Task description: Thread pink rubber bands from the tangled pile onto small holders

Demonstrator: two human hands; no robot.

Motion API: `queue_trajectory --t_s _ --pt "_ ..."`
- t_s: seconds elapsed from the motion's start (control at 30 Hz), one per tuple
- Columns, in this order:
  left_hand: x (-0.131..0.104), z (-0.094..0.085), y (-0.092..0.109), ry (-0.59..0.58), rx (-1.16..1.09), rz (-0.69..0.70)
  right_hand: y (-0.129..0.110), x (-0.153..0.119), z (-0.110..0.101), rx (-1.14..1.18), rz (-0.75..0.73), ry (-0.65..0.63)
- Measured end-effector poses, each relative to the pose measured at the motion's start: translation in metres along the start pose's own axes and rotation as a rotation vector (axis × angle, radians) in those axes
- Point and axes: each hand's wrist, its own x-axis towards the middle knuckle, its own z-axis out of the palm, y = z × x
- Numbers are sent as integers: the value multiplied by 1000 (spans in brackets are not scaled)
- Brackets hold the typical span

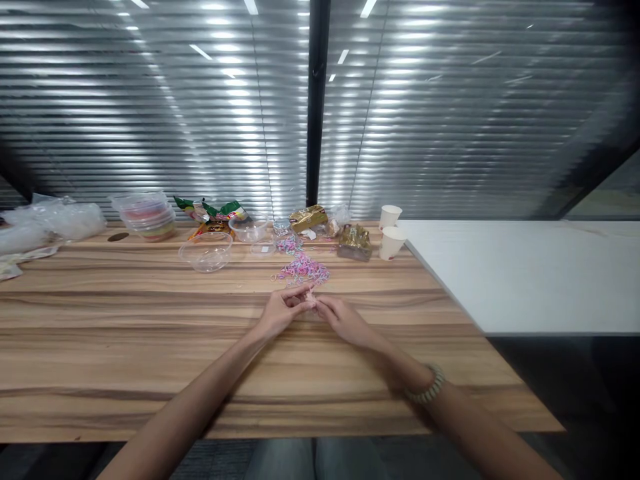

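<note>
Over the wooden table [165, 347], my left hand [281, 311] and my right hand [345, 321] meet near the middle. A small pale pink piece [311, 297] is pinched between the fingertips of both hands; its exact shape is too small to tell. Just beyond the fingers lies a loose pile of pink, purple and bluish small links [304, 268]. A smaller heap of similar links [289, 245] sits behind it. My right wrist wears a coiled band.
Along the back stand stacked plastic tubs [147, 217], a clear bowl [206, 252], green snack packets [215, 211], a gold packet [309, 218], a gold-topped box [355, 243] and two paper cups [391, 243]. Plastic bags [65, 220] lie far left. A white table [530, 280] adjoins at right.
</note>
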Motion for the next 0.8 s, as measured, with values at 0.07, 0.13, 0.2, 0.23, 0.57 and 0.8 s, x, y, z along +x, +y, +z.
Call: queue_trajectory --t_s 0.07,0.13,0.2,0.23,0.57,0.8 --pt "0 0 0 -12 23 -11 1 0 0 -52 -19 25" --pt "0 0 2 -21 51 -28 2 -1 1 -85 -35 53" --pt "0 -1 3 -18 91 -27 2 -1 1 -98 -42 95" --pt "0 -1 3 -15 113 -17 1 -1 2 -97 -39 122" --pt "-10 13 25 24 475 302 6 4 9 312 175 303" --pt "-14 13 29 -74 288 321 -2 7 12 618 248 308"
